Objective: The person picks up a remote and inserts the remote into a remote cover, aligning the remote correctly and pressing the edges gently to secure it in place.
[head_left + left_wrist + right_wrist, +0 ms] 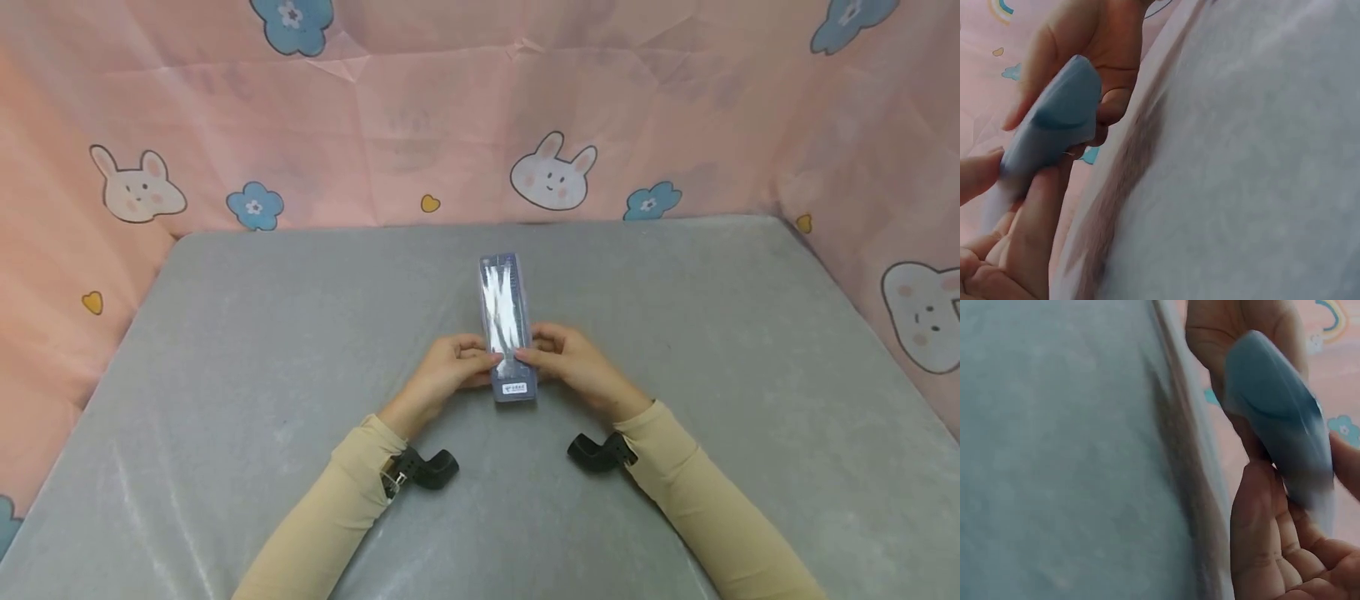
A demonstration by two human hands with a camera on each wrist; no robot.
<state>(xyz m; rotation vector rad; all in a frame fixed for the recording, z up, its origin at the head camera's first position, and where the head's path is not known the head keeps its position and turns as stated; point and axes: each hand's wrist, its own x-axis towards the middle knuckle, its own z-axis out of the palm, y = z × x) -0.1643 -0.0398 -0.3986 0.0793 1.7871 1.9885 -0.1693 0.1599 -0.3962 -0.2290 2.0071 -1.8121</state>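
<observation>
A long, narrow blue-grey case (506, 312) with a shiny clear top and a small white label near its close end is held between both hands, over the middle of the table. My left hand (448, 367) pinches its left side, thumb on top and fingers underneath. On the right side my right hand (573, 362) grips it the same way. The left wrist view shows the end of the case (1063, 109) tilted, clear of the table surface. In the right wrist view the case (1279, 406) sits between the fingers of both hands. What lies inside is blurred by glare.
A grey cloth (262, 333) covers the table. Pink curtains (450, 108) with rabbits and flowers hang along the back and sides. A black wrist mount (431, 469) sticks out from the left sleeve, and another black mount (596, 454) from the right one.
</observation>
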